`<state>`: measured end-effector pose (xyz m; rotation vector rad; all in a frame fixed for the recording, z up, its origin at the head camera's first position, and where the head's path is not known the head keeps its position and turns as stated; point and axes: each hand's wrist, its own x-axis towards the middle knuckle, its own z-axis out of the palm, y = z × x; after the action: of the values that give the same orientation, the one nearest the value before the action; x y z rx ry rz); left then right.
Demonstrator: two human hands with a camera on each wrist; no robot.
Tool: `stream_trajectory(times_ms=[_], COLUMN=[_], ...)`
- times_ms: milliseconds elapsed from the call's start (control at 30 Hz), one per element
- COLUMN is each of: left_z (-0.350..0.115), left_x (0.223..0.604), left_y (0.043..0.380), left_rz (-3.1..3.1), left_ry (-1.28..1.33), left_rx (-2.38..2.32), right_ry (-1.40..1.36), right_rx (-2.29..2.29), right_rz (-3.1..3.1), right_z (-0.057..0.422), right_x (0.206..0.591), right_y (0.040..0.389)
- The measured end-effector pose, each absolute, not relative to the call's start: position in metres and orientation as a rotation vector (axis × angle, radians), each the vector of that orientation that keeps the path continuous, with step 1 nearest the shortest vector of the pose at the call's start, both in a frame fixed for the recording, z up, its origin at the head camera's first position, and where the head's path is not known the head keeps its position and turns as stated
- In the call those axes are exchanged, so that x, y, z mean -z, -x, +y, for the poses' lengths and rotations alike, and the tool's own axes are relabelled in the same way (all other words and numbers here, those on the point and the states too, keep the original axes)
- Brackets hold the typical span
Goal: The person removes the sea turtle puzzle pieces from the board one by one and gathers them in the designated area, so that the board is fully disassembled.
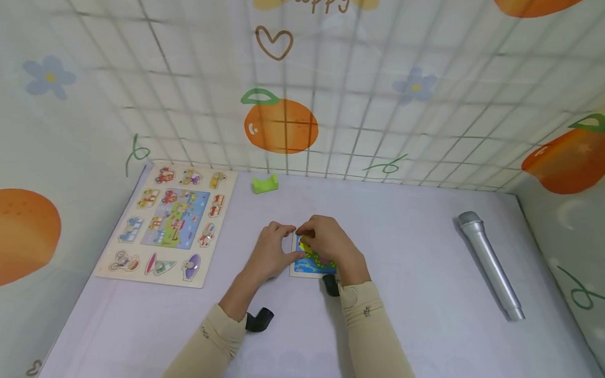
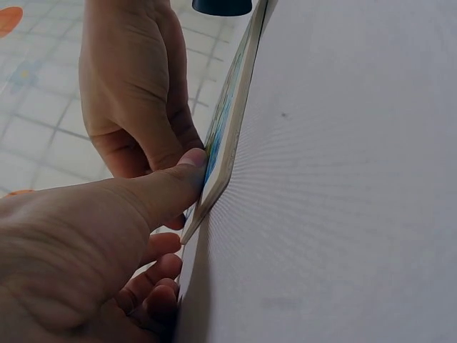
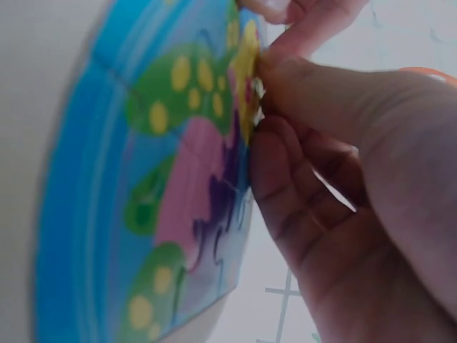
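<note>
A small jigsaw puzzle [image 1: 312, 267] with a blue background and a green, pink and yellow picture lies mid-table under both hands. My left hand [image 1: 270, 250] holds its left side. In the left wrist view, the thumb [image 2: 187, 166] rests on the puzzle's top face beside its pale edge, with the other fingers curled near the corner. My right hand [image 1: 333, 242] is over the far left part of the puzzle. In the right wrist view, its thumb and fingers pinch a yellow puzzle piece [image 3: 246, 75] at the board's surface; the fingertips partly hide that piece.
A larger peg puzzle board [image 1: 218, 230] with vehicle pictures lies at the left. Near the back edge is a light green block [image 1: 265, 183]. A silver microphone [image 1: 492, 266] lies at the right. Printed fabric [image 1: 336, 133] hangs behind and beside the table.
</note>
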<state>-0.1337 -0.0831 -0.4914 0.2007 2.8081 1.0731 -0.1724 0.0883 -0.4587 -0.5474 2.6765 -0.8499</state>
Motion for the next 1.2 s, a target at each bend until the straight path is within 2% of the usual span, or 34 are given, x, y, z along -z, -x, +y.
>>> stream_trajectory(times_ms=[467, 1200], left_z=[-0.0830, -0.0844], left_x=[0.4925, 0.4908], left_y=[0.1342, 0.1343], left_rz=[2.798, 2.802], left_ry=[-0.190, -0.201], left_rx=[-1.078, -1.086], right_ry=[0.515, 0.649], right_rx=[0.774, 0.762], right_rz=[2.740, 2.721], right_z=[0.0888, 0.0898], right_x=[0.4633, 0.4655], right_y=[0.1731, 0.1801])
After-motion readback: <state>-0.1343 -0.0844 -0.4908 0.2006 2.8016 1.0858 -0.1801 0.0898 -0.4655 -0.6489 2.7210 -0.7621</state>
